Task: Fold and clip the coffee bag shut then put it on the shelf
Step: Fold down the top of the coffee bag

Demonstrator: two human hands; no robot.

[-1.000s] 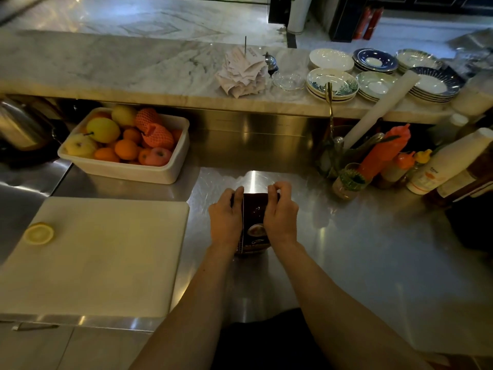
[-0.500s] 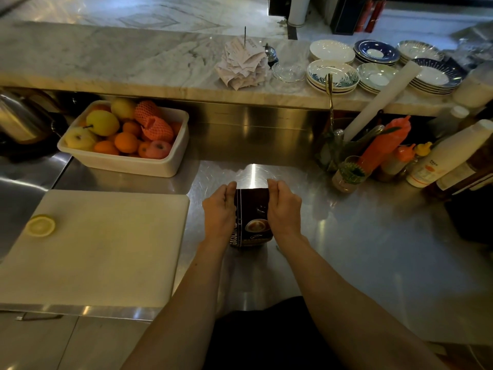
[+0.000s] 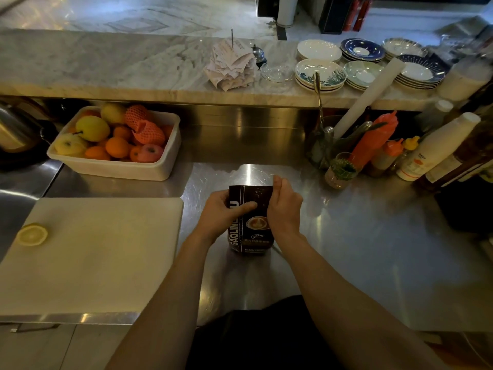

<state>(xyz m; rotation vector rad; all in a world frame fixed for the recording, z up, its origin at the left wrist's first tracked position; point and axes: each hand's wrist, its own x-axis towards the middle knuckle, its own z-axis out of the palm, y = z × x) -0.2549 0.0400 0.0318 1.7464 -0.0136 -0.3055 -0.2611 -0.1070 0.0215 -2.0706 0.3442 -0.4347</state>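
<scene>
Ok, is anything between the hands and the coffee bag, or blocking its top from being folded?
Nothing visible. The left hand and right hand are both already on the coffee bag, which stands on bare steel counter. No clip or shelf can be made out in this view.

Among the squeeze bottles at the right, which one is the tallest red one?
The large red bottle leaning beside the white roll; the other red-capped bottle is shorter.

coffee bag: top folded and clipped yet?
Not clipped. The coffee bag stands upright, top edge still up, between left hand and right hand. No clip visible.
</scene>
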